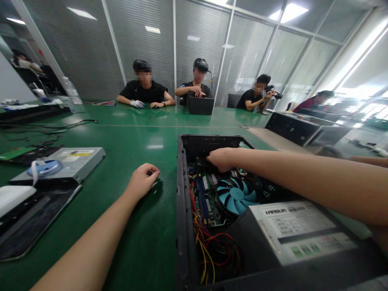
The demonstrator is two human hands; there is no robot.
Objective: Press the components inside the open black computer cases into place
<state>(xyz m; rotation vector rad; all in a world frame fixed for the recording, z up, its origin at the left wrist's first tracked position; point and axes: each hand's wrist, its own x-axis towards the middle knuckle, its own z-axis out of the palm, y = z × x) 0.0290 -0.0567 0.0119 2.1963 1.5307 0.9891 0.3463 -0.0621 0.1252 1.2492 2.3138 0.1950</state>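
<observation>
An open black computer case (181, 202) lies on the green table, with a blue fan (237, 195), a labelled power supply (298, 222) and red and yellow cables (198, 232) inside. My right hand (222, 159) reaches into the far part of the case, beyond the fan; its fingertips are curled down and what they hold, if anything, is hidden. To the left of the case, my left hand (143, 180) rests on the table with its fingers curled and thumb near them; something small may lie by the fingertips, too blurred to tell.
A metal drive (87, 161) with a blue-and-white roll (45, 168) on it and a black panel (39, 218) lie at left. Across the table (130, 133), several people sit, one at a black box (200, 105). Another case (292, 128) stands at right.
</observation>
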